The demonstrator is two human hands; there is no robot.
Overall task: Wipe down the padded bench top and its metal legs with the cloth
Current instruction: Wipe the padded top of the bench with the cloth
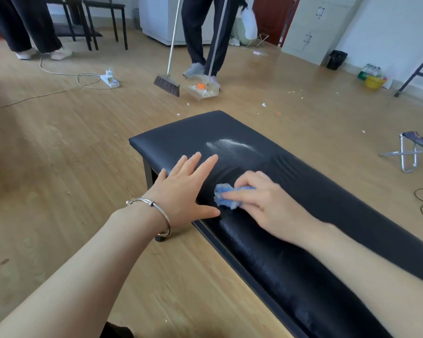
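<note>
The blue cloth sits bunched on the padded bench top, gripped by my right hand. My left hand lies flat, fingers straight, on the top beside it. Along the bench's long axis, toward its far end, a white smear lies just beyond both hands

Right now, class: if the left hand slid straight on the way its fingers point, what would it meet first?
Probably the white streak on the bench top; the left hand lies flat, fingers aimed roughly at it.
</note>
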